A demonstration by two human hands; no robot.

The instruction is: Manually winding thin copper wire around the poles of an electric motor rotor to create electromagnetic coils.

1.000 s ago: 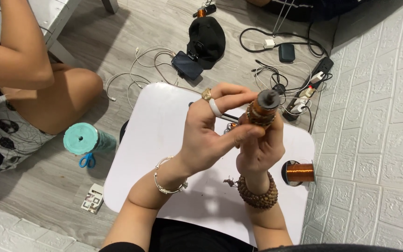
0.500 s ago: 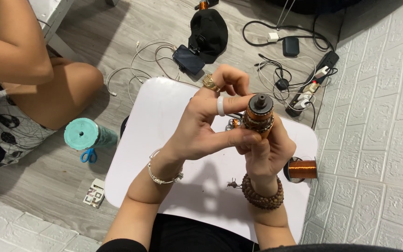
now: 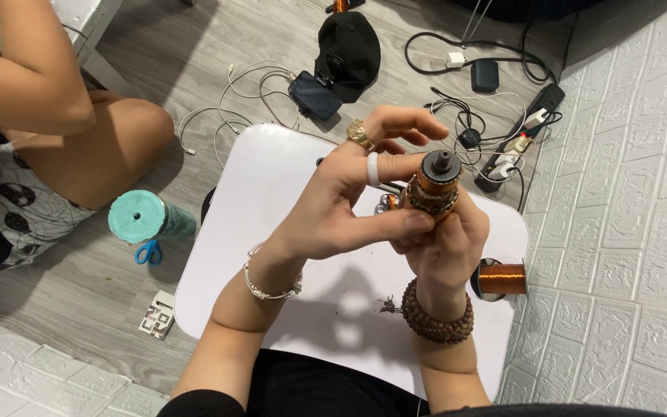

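Right hand (image 3: pixel 445 243) is wrapped around the rotor (image 3: pixel 432 189) from below, holding it up over the white table (image 3: pixel 272 201), left hand (image 3: pixel 349 205) pinching its side; looks dense and stiff, but I'd grip the core, since the copper windings probably nick easily.

The copper-wound metal motor armature (image 3: pixel 431 191) shows glossy orange wire and a dull grey steel shaft, above a smooth, faintly shiny small white plastic table (image 3: pixel 272 201). At three o'clock lies a shiny copper wire spool (image 3: pixel 501 279); the floor is matt grey wood-look planks (image 3: pixel 79 324), and at twelve sits a matt black cloth cap (image 3: pixel 349 50).
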